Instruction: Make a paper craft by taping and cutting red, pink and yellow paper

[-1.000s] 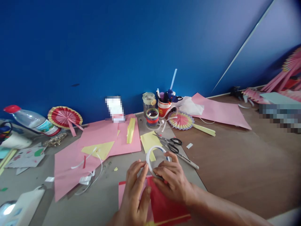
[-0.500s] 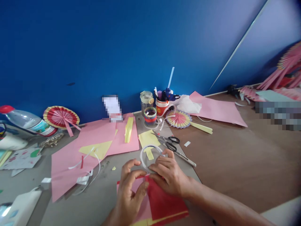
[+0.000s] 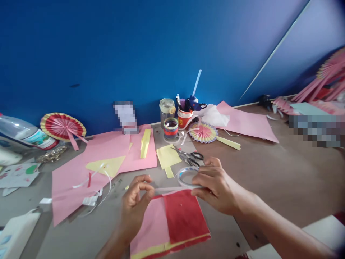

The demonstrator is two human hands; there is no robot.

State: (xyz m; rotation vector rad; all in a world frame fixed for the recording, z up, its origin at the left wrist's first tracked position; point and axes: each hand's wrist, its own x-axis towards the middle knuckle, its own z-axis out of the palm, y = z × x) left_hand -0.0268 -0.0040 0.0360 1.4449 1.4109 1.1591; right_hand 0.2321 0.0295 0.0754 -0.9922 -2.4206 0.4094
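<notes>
Head | left hand [image 3: 137, 201] pinches tape strip [image 3: 169, 189] | right hand [image 3: 219, 185] grips tape roll [image 3: 179, 177] | apart, seemingly keeping it taut near red-pink paper [image 3: 184, 217]

A clear plastic bottle [image 3: 23, 131] lies against the blue wall [image 3: 134, 54], beside a red pleated paper fan [image 3: 55, 126]. A lidded jar [image 3: 165, 116] stands next to a red paper cup [image 3: 184, 120] holding pens [image 3: 178, 99]. Black-handled scissors [image 3: 186, 154] lie near a yellow-handled pleated fan [image 3: 203, 133].

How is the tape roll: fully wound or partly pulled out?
Partly pulled out: a strip spans from the tape roll to the left hand.
</notes>
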